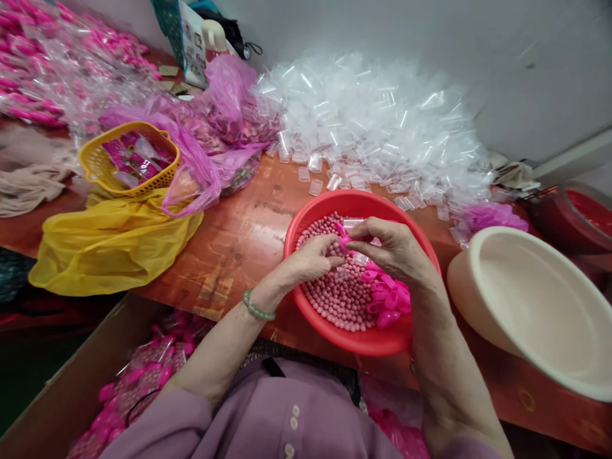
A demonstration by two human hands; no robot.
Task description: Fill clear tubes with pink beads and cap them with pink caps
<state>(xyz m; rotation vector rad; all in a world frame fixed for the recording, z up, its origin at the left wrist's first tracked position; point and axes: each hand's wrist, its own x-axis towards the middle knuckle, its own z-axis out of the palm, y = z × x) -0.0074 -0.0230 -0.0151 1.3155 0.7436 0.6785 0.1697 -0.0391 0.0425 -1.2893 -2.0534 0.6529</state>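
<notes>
A red basin (pixel 300 306) on the table holds many small pink beads (pixel 335 294) and, at its right side, bright pink plastic pieces (pixel 389 296). Above the basin my right hand (pixel 389 245) pinches a bright pink piece (pixel 343 240) between thumb and fingers. Close on its left is my left hand (pixel 315 256), fingers bent toward that piece, thumb and fingertips slightly apart over the beads. Whether the left fingertips touch the piece is hard to tell. Clear plastic shows just behind and below the right fingers.
Clear plastic tubes (pixel 363 121) are heaped behind the basin. A cream basin (pixel 540 306) stands at the right. To the left are a yellow basket (pixel 98 175), a yellow bag (pixel 115 245) and a pink bag (pixel 205 169). An open box (pixel 90 376) of pink items sits below the table edge.
</notes>
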